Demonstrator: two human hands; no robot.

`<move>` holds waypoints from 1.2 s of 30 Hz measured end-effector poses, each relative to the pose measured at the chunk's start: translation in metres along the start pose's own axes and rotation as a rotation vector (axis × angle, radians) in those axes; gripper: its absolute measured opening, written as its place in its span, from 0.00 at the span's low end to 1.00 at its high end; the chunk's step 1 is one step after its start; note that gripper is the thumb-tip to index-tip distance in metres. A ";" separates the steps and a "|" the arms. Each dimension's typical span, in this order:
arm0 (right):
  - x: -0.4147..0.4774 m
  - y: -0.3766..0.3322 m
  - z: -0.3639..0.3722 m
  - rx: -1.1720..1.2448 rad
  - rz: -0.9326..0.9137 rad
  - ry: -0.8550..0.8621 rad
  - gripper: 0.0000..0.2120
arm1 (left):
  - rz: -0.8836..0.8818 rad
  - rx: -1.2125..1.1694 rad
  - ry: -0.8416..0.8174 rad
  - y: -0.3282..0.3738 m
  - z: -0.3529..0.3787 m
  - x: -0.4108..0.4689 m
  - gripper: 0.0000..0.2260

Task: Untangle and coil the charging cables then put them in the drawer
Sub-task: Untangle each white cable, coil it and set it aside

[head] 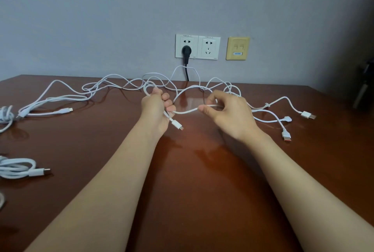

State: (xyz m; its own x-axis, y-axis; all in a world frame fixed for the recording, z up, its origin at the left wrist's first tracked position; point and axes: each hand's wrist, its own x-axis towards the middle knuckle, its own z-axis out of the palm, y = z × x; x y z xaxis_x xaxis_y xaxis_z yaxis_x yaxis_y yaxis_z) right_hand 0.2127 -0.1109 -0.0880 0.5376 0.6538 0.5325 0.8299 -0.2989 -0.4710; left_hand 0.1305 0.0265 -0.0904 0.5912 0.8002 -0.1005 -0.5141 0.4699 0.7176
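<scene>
Several white charging cables (113, 86) lie tangled across the far half of the brown table (192, 180). My left hand (155, 107) grips a small loop of one white cable, and its plug end (177, 125) hangs out below the fist. My right hand (226, 110) pinches the same cable (187, 111) between thumb and forefinger, a short stretch sagging between the two hands. Loose plug ends (307, 115) lie to the right, one with an orange tip (286, 136). No drawer is in view.
A coiled white cable (19, 167) lies at the left edge, with another bundle (6, 115) above it. Wall sockets (197, 47) hold a black plug (186, 52) whose cord drops behind the table. A dark object (364, 87) stands at the far right.
</scene>
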 end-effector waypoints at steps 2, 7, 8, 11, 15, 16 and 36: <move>0.000 -0.005 0.000 0.011 -0.053 0.022 0.09 | 0.007 0.089 0.009 -0.001 0.000 -0.002 0.16; -0.001 -0.011 0.002 0.038 -0.158 -0.022 0.07 | 0.034 0.245 0.040 0.000 -0.001 -0.007 0.13; -0.001 -0.011 0.003 0.053 -0.164 -0.034 0.06 | 0.039 0.273 0.039 0.000 0.000 -0.008 0.13; -0.001 -0.011 0.004 0.072 -0.204 -0.084 0.07 | 0.067 0.421 0.043 -0.003 0.002 -0.013 0.13; -0.003 -0.015 0.008 0.059 -0.261 -0.140 0.07 | 0.094 0.544 0.034 -0.005 0.004 -0.016 0.13; -0.004 -0.016 0.009 0.072 -0.258 -0.139 0.07 | 0.094 0.558 0.030 -0.005 0.003 -0.015 0.13; -0.001 -0.013 0.009 0.331 -0.065 -0.118 0.08 | -0.198 0.648 -0.404 -0.014 0.021 -0.038 0.30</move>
State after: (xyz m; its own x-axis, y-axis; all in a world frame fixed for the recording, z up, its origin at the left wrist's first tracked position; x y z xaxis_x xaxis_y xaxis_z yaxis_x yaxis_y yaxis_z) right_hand 0.2003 -0.1011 -0.0885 0.4479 0.7459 0.4930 0.7585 -0.0250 -0.6512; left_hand 0.1283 -0.0179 -0.0825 0.8778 0.4686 -0.0994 0.0154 0.1798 0.9836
